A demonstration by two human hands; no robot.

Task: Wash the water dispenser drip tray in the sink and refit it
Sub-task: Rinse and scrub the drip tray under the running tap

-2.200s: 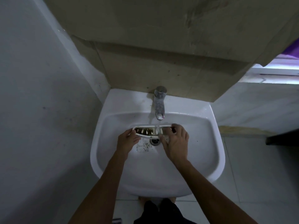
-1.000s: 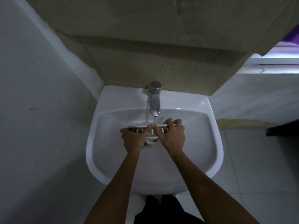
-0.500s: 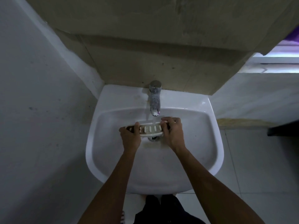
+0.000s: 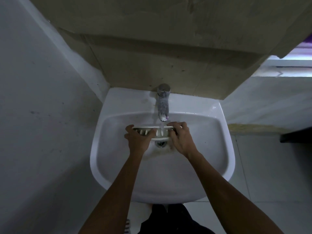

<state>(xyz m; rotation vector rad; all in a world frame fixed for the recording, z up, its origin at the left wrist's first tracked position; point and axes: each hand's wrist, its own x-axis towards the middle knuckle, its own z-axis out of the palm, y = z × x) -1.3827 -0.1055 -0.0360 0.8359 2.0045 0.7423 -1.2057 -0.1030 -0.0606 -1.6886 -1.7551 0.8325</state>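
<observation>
- While water runs from the tap, the left hand and the right hand each have fingers curled round an end of the drip tray, which they hold over the basin of the sink, straight under the spout and just above the drain.
- Between the two grips the slotted face lies bare, and the stream strikes it close to the right-hand grip.
- As I judge it, wet plastic held only at its ends could twist free; a loosened grip on either side would drop the tray onto the drain below.
- Water hitting the flat face may splash outward past the grips, over the rim and onto the floor beside the person's feet.
- Dark grime lies around the drain beneath the grips; if the tray dips that low it could pick dirt up again.
- Slots near the left-hand grip sit away from the stream and may go unrinsed unless the tray is shifted.
- No brand, label or writing can be read on the tap, sink or tray; the light is dim.
</observation>
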